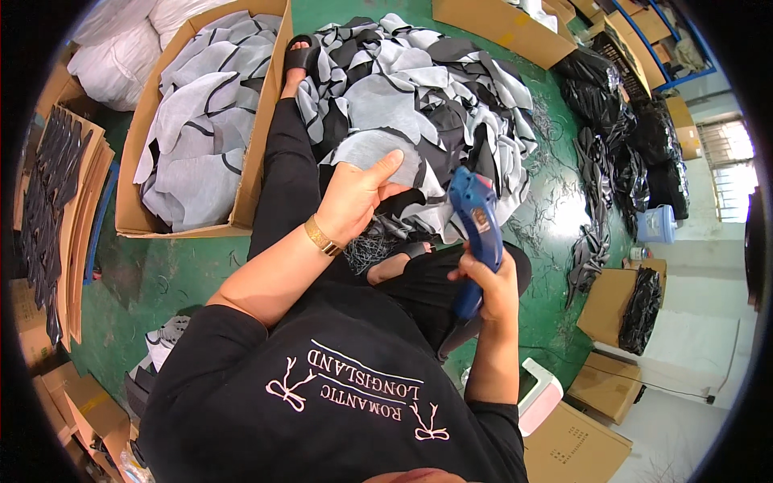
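Observation:
My left hand (pixel 357 191) pinches the edge of a grey fabric piece (pixel 362 148) with a curved outline, its thumb lying on top. My right hand (pixel 493 283) is wrapped round the handle of blue cordless electric scissors (pixel 478 216), which point away from me. A small gap lies between the scissors and the held piece. Beyond both hands spreads a large heap of grey and black fabric pieces (pixel 463 76) on the floor. Thin dark trimmings (pixel 369 251) lie in a tangle near my foot.
To the left stands an open cardboard box (pixel 183 233) of grey pieces with black edging. Black plastic bags (pixel 592 80) and cartons (pixel 616 302) line the right side. White sacks (pixel 121 64) sit at the far left. Dark strips litter the green floor (pixel 555 233).

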A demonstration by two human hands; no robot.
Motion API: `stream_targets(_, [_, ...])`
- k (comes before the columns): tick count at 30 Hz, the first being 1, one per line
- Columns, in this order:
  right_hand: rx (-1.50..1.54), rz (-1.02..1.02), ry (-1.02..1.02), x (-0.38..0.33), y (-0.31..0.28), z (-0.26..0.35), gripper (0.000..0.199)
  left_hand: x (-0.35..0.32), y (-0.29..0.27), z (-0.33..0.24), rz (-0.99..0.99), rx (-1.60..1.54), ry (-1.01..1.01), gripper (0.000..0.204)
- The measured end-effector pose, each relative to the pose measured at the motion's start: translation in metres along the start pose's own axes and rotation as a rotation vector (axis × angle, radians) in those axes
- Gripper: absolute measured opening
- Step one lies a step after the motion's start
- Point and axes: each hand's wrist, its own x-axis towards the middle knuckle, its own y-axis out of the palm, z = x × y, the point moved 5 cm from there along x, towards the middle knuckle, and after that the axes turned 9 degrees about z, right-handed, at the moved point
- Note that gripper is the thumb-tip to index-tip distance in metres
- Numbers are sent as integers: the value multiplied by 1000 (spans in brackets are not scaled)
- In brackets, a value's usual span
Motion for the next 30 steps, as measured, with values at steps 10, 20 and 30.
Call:
stream_targets(10, [-42,58,79,-8,15,-20,31,-5,8,2,-17,54,45,25])
stream_targets(20, [-26,65,77,-5,14,-15,29,-7,7,-8,68,206,80,24])
stream_targets(30, [-155,117,112,-10,5,7,29,-4,8,-34,226,620,153,23])
